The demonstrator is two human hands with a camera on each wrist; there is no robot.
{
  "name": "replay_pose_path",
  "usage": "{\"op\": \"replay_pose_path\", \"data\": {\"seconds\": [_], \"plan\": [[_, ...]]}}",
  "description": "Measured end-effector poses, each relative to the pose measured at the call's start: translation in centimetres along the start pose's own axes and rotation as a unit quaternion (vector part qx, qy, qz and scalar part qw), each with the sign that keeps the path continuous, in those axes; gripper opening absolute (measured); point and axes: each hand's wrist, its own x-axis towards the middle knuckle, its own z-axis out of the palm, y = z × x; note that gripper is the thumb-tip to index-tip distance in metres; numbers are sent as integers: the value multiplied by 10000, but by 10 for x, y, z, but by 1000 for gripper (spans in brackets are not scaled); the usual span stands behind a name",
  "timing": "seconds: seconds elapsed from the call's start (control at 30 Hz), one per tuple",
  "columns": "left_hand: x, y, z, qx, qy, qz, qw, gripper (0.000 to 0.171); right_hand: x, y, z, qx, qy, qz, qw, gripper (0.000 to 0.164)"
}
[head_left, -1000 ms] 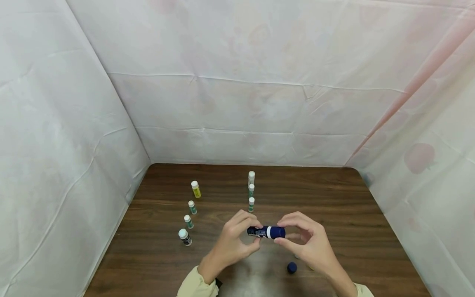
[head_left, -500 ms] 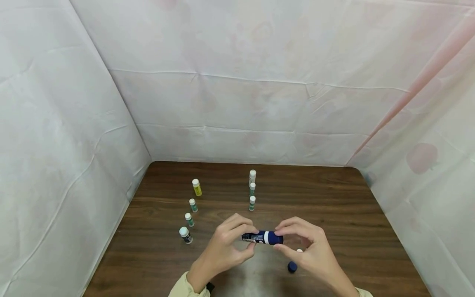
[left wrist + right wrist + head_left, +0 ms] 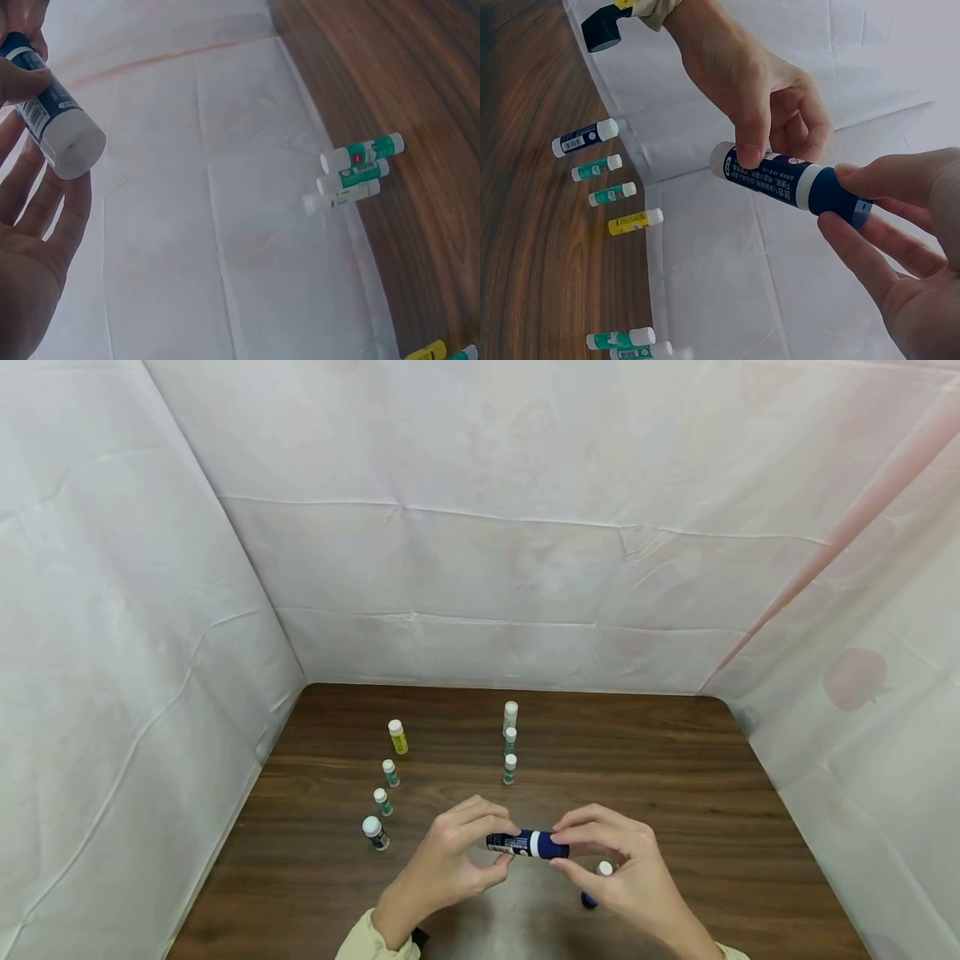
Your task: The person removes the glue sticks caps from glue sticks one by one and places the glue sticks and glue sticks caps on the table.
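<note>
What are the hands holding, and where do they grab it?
A dark blue glue stick: the left hand pinches its labelled body, the right hand its cap end.

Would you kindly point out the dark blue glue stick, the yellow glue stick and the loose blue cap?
dark blue glue stick (image 3: 525, 843), head view, label.
yellow glue stick (image 3: 398, 740), head view, body.
loose blue cap (image 3: 587, 901), head view, side.

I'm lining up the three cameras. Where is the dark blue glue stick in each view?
Head: dark blue glue stick with white band, low centre, held level between both hands.
Left wrist: top left, white end toward the camera.
Right wrist: centre right, pinched at both ends.
Shared landmark: the green-labelled white-capped sticks standing on the wooden table.
</note>
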Motion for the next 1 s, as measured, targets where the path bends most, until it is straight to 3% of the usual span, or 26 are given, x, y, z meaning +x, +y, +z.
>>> {"op": "replay_pose_path", "data": {"seconds": [0.23,0.37,0.5,0.83,1.0], "plan": [[-1,-1,-4,-97,-87,-73,9999,34,3,-2,2,-368,-43,-257,9990,42],[-5,-3,-8,-266,-170,-211,9993,36,11,-14,1,-795,-10,-609,9950,42],[-10,-7,-14,-306,-41,-335,9990,40,21,-26,-4,-928,43,-852,9920,38],[-14,-9,-15,-257,110,-486,9984,39,24,-29,-2,-931,42,-716,9931,42],[-7,1,-20,-248,262,-476,9982,39,23,-28,-2,-1074,57,-538,9927,46]]}}
